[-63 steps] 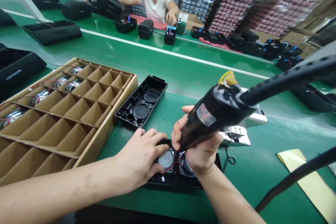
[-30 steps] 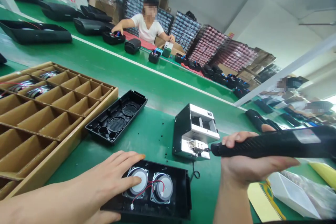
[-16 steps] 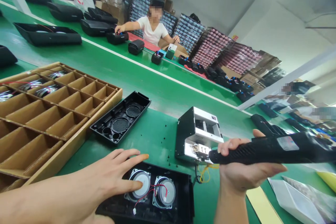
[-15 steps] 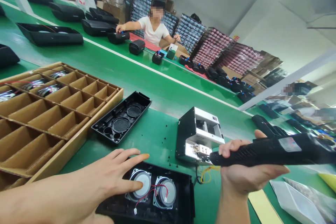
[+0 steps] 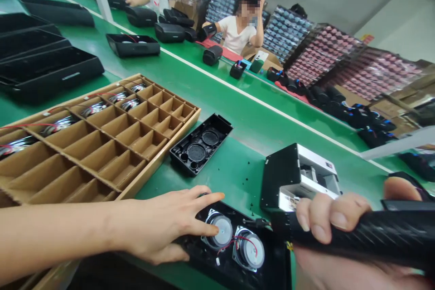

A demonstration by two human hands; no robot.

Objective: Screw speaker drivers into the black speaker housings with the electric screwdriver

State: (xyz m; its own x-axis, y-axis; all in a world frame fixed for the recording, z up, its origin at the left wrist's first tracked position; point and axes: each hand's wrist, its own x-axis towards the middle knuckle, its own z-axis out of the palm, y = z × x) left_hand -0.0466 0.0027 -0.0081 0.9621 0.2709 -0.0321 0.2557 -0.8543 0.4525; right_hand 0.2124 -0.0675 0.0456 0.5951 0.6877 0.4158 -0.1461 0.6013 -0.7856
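On the green workbench (image 5: 231, 167), a cardboard tray (image 5: 149, 181) sits at 9 o'clock and a black speaker case (image 5: 275, 267) at 6 o'clock, holding 2 round speakers (image 5: 220, 231). The left hand (image 5: 159, 226) reaches in with its fingers (image 5: 204, 199) spread wide, the tips over the left speaker. The right hand (image 5: 333, 222), at 4 o'clock, curls tightly around a black electric screwdriver (image 5: 390, 235), its tip pointing toward the case.

Two loudspeakers (image 5: 220, 230) sit in a speaker housing (image 5: 272, 272), with a divided cardboard tray (image 5: 146, 186) to the left, a grille cover (image 5: 197, 147) behind, and a bench machine (image 5: 299, 176) to the right.
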